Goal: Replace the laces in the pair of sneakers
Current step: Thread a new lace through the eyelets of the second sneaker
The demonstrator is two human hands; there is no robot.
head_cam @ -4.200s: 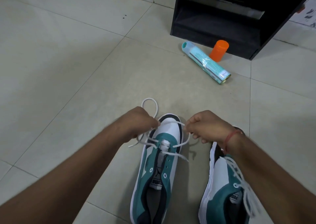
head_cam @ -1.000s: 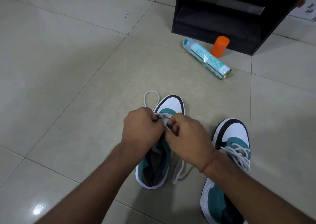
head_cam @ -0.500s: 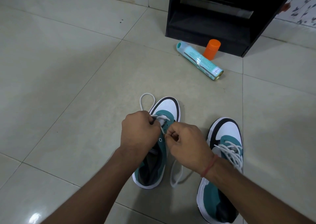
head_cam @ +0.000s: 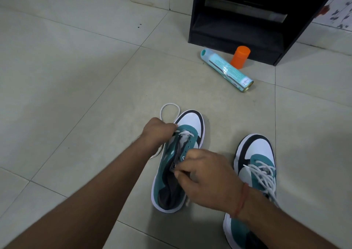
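Note:
Two teal, white and black sneakers stand on the tiled floor. The left sneaker (head_cam: 192, 123) has its white lace (head_cam: 169, 105) threaded only through the eyelets nearest the toe, with a loop lying on the floor beyond it. My left hand (head_cam: 159, 129) grips the lace at the shoe's left side near the toe. My right hand (head_cam: 207, 178) hovers over the shoe's opening, its fingers curled and pinching at the tongue; the lace end under it is hidden. The right sneaker (head_cam: 256, 149) is fully laced in white.
A teal spray can (head_cam: 226, 69) lies on its side on the floor ahead, with an orange cap (head_cam: 240, 57) standing behind it. A black open cabinet (head_cam: 257, 16) stands at the back right. Bare tiles stretch to the left.
My right hand has moved back from the toe eyelets to the tongue at the shoe's opening. My left hand stays at the lace near the toe.

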